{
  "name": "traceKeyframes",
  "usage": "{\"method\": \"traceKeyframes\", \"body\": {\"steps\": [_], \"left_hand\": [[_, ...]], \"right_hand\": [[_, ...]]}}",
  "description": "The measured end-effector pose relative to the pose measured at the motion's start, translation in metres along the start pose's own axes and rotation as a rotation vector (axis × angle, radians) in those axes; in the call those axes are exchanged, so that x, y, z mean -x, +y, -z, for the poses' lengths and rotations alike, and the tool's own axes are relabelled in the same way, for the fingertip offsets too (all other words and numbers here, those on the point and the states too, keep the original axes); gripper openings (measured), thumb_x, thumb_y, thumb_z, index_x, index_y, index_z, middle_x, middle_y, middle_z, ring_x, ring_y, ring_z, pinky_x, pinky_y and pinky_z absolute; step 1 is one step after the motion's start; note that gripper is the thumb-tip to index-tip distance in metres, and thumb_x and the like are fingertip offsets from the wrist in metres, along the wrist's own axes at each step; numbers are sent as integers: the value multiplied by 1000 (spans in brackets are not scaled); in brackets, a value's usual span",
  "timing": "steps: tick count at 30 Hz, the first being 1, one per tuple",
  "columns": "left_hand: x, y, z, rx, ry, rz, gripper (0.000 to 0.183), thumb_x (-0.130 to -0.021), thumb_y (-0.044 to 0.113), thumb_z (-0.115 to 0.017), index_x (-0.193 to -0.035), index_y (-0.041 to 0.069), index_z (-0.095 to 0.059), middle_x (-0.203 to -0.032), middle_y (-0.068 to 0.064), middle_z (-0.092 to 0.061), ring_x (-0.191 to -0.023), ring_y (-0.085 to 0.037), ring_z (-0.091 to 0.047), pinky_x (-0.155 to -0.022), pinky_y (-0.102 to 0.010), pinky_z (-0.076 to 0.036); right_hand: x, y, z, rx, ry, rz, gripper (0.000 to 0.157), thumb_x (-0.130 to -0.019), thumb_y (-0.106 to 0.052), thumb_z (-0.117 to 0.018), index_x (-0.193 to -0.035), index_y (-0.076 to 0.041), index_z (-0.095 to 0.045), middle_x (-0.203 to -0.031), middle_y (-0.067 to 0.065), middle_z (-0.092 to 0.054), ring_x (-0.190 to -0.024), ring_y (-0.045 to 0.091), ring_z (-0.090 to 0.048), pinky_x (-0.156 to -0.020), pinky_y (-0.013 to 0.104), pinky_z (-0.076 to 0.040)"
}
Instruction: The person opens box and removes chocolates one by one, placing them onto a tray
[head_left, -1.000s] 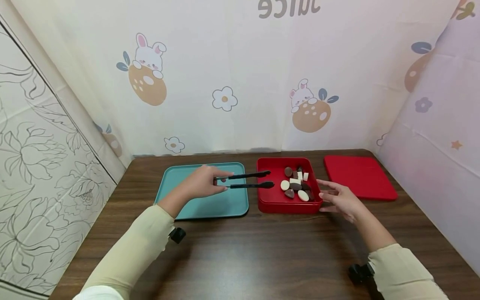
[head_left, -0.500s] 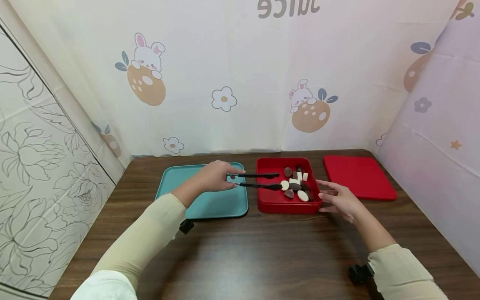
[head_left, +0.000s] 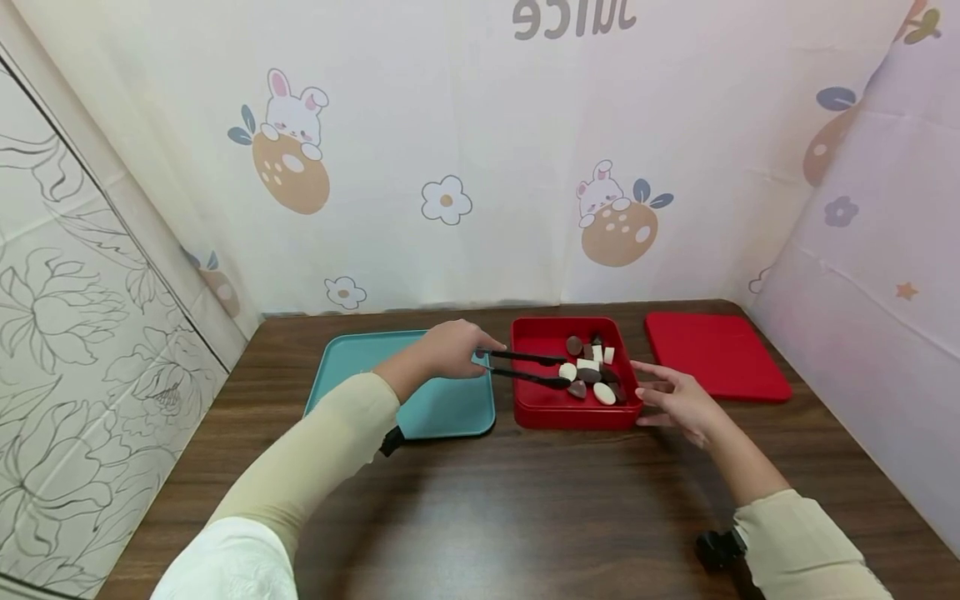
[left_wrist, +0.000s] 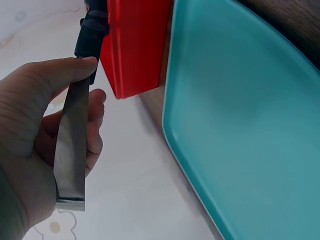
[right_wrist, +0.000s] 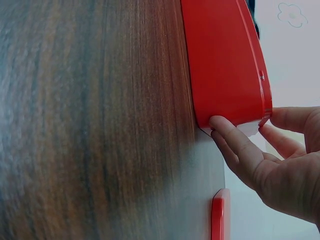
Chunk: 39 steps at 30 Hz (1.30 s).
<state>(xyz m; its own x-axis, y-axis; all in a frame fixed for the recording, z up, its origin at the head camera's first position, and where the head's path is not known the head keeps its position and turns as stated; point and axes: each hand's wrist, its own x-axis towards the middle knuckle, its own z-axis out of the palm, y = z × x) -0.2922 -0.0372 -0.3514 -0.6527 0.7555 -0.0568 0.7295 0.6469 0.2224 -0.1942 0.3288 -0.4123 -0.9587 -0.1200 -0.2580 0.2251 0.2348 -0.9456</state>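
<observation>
My left hand grips black-tipped metal tongs near their joined end, above the right part of the teal tray. The tong arms reach over the left wall of a red box. Their two tips lie on either side of a round white chocolate. Dark and white chocolates, such as an oval white one, are gathered in the box's right half. My right hand rests extended fingertips against the box's right side. In the left wrist view, the thumb presses along the tongs' metal arm.
A flat red lid lies on the brown wooden table, right of the box. The teal tray sits close by the box's left side. Behind the table hangs a printed curtain, with further cloth walls at both sides.
The left hand has moved right with the tongs, from over the tray further into the box. The tips now flank the round white chocolate. My right hand stays put at the box.
</observation>
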Motion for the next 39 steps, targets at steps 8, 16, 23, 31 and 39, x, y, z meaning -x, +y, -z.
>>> {"method": "traceKeyframes", "body": {"steps": [8, 16, 23, 31, 39], "left_hand": [[-13, 7, -2, -58, -18, -2, 43, -89, 22, -70, -131, 24, -65, -96, 6, -71, -76, -6, -58, -58, -23, -46], [-24, 11, 3, -105, -51, 40, 46, -89, 23, -70, -134, 24, -62, -66, 6, -58, -61, -9, -48, -51, -23, -37], [-37, 10, -2, -102, -51, 58, 45, -88, 23, -71, -133, 24, -64, -101, 2, -72, -76, -9, -58, -61, -26, -48], [-47, 12, -4, -149, -65, 46, 44, -90, 23, -69, -134, 25, -62, -106, 1, -71, -80, -11, -58, -64, -26, -48], [-50, 15, -1, -161, -90, 89, 42, -93, 20, -64, -135, 25, -62, -107, 1, -70, -80, -12, -58, -61, -26, -48]], "right_hand": [[1, 0, 0, 4, 9, -11, 64, -100, -11, -54, -156, -7, -21, -146, 36, -29, -127, 50, -42, -84, 49, -53], [1, 0, -1, 12, 11, -3, 64, -100, -11, -54, -156, -7, -21, -146, 36, -29, -127, 50, -42, -84, 49, -53], [1, 0, -2, 12, 4, 7, 65, -101, -12, -54, -156, -6, -21, -146, 36, -29, -127, 49, -43, -84, 48, -53], [1, -2, -4, 4, 5, 7, 63, -101, -11, -54, -155, -6, -22, -145, 36, -30, -125, 45, -46, -84, 49, -53], [0, -2, -2, 12, 10, 4, 63, -101, -11, -54, -155, -6, -22, -145, 36, -30, -124, 45, -47, -83, 48, -53]]}}
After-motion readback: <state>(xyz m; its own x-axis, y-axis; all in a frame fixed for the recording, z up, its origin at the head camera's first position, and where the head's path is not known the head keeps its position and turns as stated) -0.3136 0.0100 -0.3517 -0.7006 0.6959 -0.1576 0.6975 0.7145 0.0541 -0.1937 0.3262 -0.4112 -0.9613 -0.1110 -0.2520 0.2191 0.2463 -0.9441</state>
